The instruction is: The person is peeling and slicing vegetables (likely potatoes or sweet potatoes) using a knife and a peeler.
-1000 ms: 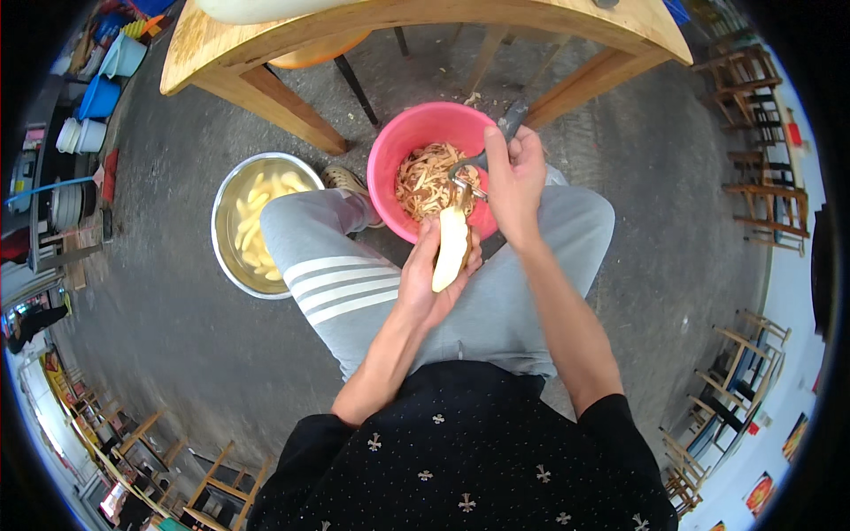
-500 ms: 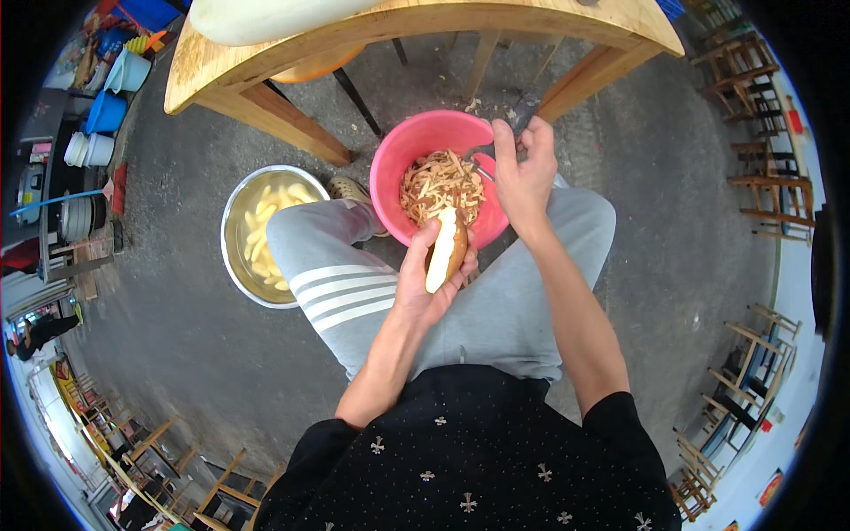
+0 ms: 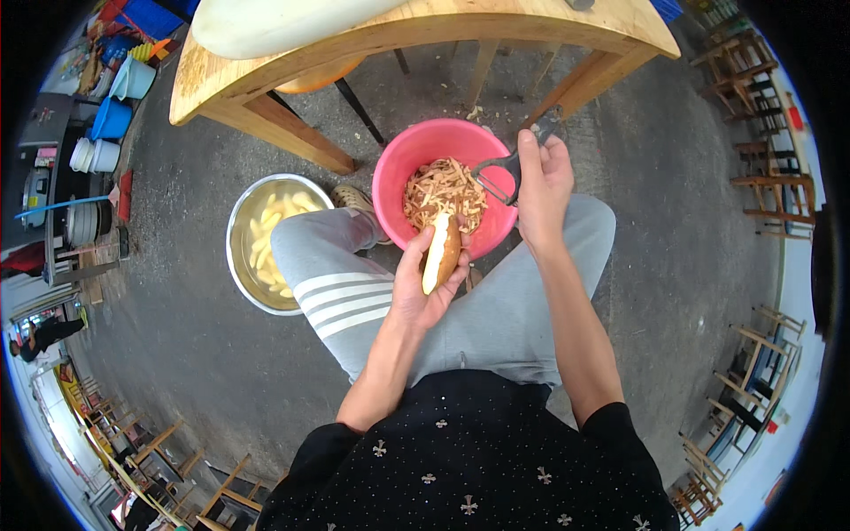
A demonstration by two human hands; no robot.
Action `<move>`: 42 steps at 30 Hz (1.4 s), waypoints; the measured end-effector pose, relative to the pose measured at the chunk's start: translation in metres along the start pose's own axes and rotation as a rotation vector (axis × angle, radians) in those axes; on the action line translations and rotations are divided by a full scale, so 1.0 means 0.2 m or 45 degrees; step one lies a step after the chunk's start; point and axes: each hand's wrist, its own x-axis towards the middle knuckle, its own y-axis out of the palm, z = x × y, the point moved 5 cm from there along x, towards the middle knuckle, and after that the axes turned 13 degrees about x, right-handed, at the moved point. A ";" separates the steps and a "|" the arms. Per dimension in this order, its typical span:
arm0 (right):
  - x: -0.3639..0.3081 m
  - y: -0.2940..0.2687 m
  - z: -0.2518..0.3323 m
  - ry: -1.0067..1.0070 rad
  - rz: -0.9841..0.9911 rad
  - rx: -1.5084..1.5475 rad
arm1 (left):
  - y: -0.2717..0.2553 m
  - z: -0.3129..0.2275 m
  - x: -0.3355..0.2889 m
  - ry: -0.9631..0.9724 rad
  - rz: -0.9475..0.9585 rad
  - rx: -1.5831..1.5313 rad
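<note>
My left hand [image 3: 414,290] is closed around a long potato [image 3: 441,255] with brown skin. A pale peeled strip runs along its upper side. My right hand [image 3: 545,188] grips a black Y-shaped peeler [image 3: 507,165], its blade end pointing left over the rim of a pink bucket [image 3: 390,170]. The peeler is apart from the potato. Brown and pale peelings [image 3: 443,190] lie in the bucket, which stands between my legs. To the left, a metal basin [image 3: 232,232] holds several peeled pale yellow potatoes [image 3: 264,250] in cloudy water.
A wooden table [image 3: 372,40] stands just ahead, with a white rounded object [image 3: 266,26] on it and a stool [image 3: 323,75] under it. Buckets [image 3: 110,118] line the far left. Wooden chairs [image 3: 768,190] stand along the right. A person in dark clothes [image 3: 46,336] is far left.
My right hand has shifted right and slightly nearer, turning the peeler so its blade end shows clearly. The left hand still holds the potato in nearly the same spot.
</note>
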 end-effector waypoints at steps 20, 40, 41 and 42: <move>-0.67 0.16 -0.07 0.002 0.132 0.151 | 0.06 0.07 -0.01 0.039 -0.230 -0.327; -0.32 0.20 -0.05 0.063 0.004 -0.024 | 0.02 0.05 -0.03 0.052 0.030 0.054; -0.31 0.23 -0.03 0.050 0.018 0.016 | 0.02 0.05 -0.02 0.053 -0.042 0.090; -0.30 0.24 -0.02 0.037 0.032 0.056 | 0.02 0.05 -0.03 0.049 -0.041 0.090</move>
